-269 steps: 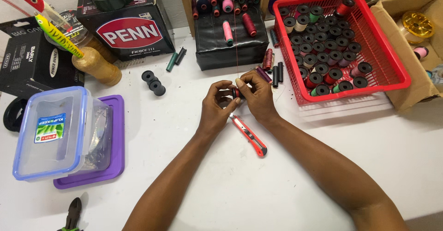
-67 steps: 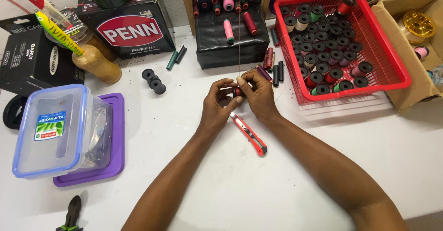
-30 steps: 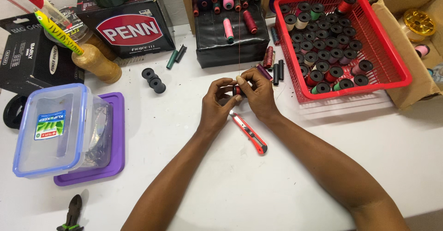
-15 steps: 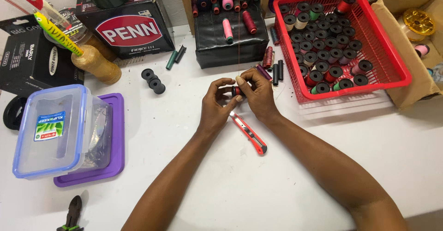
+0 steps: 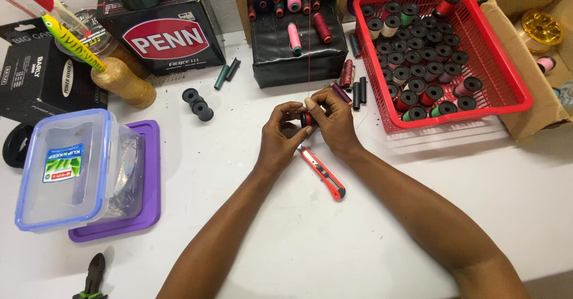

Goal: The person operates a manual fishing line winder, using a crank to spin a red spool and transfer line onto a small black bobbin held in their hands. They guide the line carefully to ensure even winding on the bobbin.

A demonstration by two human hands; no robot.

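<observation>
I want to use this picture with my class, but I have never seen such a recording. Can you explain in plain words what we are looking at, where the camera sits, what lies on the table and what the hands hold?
There is no machine here: a person works with two bare hands. The one camera sits on the person's head and looks down, so the arms reach in from the bottom edge.

The left hand and right hand meet over the white table and pinch a small dark spool between the fingers. A thin red thread runs up from it.

Just below the hands lies a red utility knife. To the right stands a red basket full of spools; to the left, a clear plastic box on a purple lid, and three loose black spools.
</observation>
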